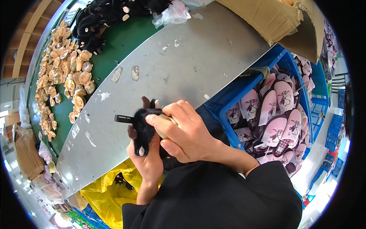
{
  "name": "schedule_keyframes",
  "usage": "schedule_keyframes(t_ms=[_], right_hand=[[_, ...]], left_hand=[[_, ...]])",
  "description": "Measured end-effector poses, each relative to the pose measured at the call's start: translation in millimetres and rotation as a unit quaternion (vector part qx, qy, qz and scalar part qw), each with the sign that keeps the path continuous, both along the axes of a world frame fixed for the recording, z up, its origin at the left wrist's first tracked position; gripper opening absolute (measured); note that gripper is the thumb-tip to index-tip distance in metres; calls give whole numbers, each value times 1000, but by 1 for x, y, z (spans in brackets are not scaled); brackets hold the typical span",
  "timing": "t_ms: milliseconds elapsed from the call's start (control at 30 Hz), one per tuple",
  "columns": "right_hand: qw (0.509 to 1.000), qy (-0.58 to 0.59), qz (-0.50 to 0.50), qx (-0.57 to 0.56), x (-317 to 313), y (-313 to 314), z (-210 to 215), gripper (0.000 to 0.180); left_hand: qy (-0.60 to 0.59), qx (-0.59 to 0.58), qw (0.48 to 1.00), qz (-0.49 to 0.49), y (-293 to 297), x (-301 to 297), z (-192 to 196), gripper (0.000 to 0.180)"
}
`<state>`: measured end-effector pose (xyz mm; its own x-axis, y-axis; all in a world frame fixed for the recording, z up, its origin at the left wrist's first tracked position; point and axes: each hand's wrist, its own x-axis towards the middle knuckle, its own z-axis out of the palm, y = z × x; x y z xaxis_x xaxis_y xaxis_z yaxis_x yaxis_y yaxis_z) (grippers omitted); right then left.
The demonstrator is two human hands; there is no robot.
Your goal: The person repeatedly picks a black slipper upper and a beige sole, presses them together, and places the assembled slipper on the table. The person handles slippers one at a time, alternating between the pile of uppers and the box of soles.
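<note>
Above the metal tabletop's near edge, my left hand grips a small black plush toy head from below. The plush has brown ears, whitish horn-like tips and a black fabric label sticking out to the left. My right hand is closed round a smooth tan piece and holds it against the plush's right side. Fingers cover most of that piece, so how far it sits inside the plush cannot be seen.
Tan and gold moulded pieces are heaped on the green belt, beside several black plush toys. A blue crate of pink slippers stands right, under a cardboard box. A yellow bag hangs below the metal table.
</note>
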<state>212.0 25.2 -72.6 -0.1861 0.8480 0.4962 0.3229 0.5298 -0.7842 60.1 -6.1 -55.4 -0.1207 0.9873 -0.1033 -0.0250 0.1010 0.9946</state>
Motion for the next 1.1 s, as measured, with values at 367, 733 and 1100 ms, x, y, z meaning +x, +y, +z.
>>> schedule_keyframes(t_ms=[367,733,1100], right_hand=[[996,82,-22,3,11,4,-11,51],[944,274,-7,-185,5,3,0,31],[953,259,-6,-159,-3,17,-3,39]], left_hand=[[-170,-67,981,-63,-4,-2,-10,13],[-349,-129,927,-55,5,0,-1,29],[-444,-104,882,-119,-1,2,-13,59]])
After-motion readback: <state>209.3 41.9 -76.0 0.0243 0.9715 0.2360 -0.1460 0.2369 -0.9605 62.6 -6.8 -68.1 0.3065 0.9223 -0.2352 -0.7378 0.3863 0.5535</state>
